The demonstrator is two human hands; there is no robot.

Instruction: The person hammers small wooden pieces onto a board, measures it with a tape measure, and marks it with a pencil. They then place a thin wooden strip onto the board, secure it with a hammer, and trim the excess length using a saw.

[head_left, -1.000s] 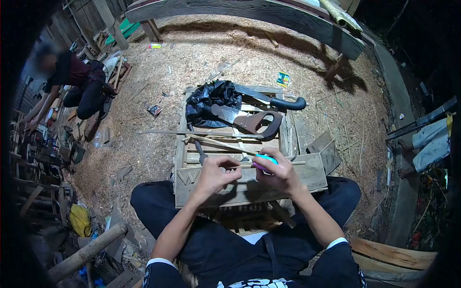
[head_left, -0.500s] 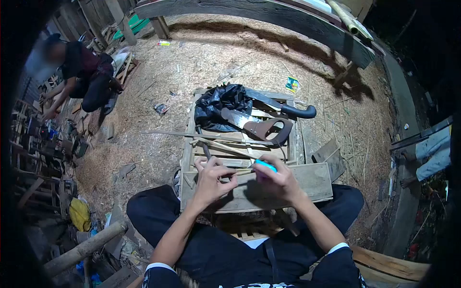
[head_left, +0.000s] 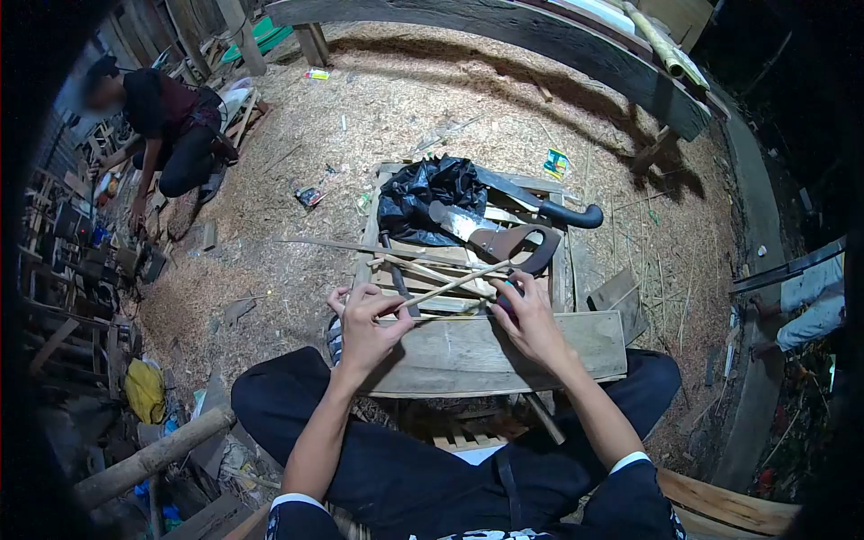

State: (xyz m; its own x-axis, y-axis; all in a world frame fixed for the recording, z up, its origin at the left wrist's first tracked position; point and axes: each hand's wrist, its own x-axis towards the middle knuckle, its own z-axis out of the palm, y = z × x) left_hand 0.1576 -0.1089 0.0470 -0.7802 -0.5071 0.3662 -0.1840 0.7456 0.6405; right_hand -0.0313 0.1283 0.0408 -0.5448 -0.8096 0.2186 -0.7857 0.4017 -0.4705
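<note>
while left hand point(head_left: 367, 333) pinches stick point(head_left: 456, 285), shavings point(head_left: 396, 103) carpet ground point(head_left: 292, 256)

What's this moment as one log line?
left hand: pinching thin stick | right hand: gripping small item, mostly hidden | handsaw: partly over black bag

Thin stick point(head_left: 454, 286): before level, now slanted | right hand point(head_left: 531, 322): turned, blue of small object point(head_left: 509, 298) now mostly hidden
</note>
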